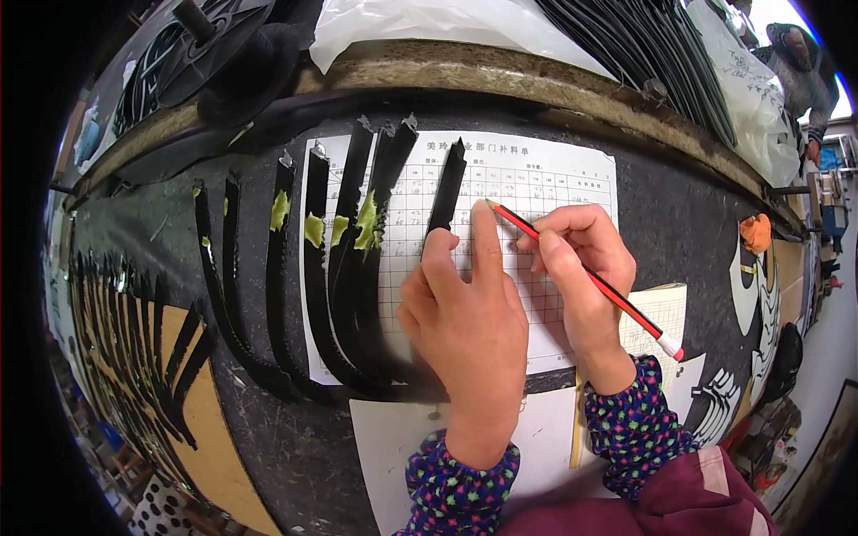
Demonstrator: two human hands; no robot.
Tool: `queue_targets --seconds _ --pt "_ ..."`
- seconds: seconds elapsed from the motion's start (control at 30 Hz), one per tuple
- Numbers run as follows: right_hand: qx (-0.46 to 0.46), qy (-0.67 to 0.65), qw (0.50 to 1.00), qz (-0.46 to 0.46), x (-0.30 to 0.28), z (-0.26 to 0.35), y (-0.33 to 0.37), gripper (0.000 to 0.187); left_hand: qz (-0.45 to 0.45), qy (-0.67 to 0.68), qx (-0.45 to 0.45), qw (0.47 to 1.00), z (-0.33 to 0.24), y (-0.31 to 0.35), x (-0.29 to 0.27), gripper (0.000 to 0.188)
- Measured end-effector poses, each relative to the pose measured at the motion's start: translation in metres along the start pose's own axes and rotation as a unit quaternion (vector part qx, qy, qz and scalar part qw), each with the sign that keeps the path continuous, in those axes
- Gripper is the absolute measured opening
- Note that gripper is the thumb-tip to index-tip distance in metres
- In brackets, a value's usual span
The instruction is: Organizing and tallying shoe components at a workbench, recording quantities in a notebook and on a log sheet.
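My right hand (pixel 590 277) grips a red and black pencil (pixel 617 299), its sharpened tip just beside my left index fingertip. Palm down, my left hand (pixel 469 317) rests on a printed table form (pixel 545 313). Its index finger is stretched out over the form's upper rows. Its middle finger bends onto a narrow black strip (pixel 447 188), whose lower end goes out of sight under the hand; the other fingers curl in. To the left, several long black strips (pixel 279 259) with yellow-green patches curve across the form and the dark tabletop.
More black strips (pixel 143 330) lie on tan board (pixel 214 429) at the left. A ruled notebook (pixel 657 322) and a white sheet (pixel 375 447) lie near my forearms. Beyond the raised bench edge (pixel 402 67) are a black reel (pixel 214 54) and plastic bags. Another person (pixel 804 80) is at far right.
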State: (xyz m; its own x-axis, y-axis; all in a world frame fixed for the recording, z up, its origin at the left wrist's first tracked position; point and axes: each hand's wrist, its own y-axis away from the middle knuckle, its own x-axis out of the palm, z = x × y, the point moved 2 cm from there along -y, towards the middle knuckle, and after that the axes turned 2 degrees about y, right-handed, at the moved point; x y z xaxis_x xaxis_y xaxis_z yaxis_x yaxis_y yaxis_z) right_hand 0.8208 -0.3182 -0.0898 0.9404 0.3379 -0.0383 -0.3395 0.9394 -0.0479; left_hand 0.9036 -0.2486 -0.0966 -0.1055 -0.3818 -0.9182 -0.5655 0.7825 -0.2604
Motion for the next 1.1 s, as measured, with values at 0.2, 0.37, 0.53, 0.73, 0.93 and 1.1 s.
queue_targets --seconds 0.2,0.37,0.53,0.73,0.93,1.1 --pt "0.010 -0.009 1.000 0.000 -0.002 0.003 -0.002 0.008 0.004 -0.001 -0.002 1.000 -0.003 -0.002 -0.002 0.053" --pt "-0.004 -0.014 1.000 0.000 -0.004 0.003 -0.006 0.009 0.002 0.003 0.001 1.000 -0.007 -0.004 -0.002 0.053" --pt "0.004 -0.021 1.000 -0.004 -0.005 0.004 -0.008 0.010 0.019 0.008 -0.002 1.000 -0.008 -0.006 -0.004 0.052" --pt "0.007 -0.013 1.000 -0.007 -0.006 0.005 -0.010 0.009 0.027 0.015 0.002 1.000 -0.009 -0.007 -0.002 0.053" --pt "0.007 0.016 1.000 -0.001 -0.009 0.009 -0.010 0.010 0.022 0.020 0.007 1.000 -0.012 -0.009 -0.004 0.054" --pt "0.009 0.013 1.000 -0.002 -0.011 0.007 -0.011 0.009 0.023 0.017 0.008 1.000 -0.013 -0.008 -0.002 0.053"
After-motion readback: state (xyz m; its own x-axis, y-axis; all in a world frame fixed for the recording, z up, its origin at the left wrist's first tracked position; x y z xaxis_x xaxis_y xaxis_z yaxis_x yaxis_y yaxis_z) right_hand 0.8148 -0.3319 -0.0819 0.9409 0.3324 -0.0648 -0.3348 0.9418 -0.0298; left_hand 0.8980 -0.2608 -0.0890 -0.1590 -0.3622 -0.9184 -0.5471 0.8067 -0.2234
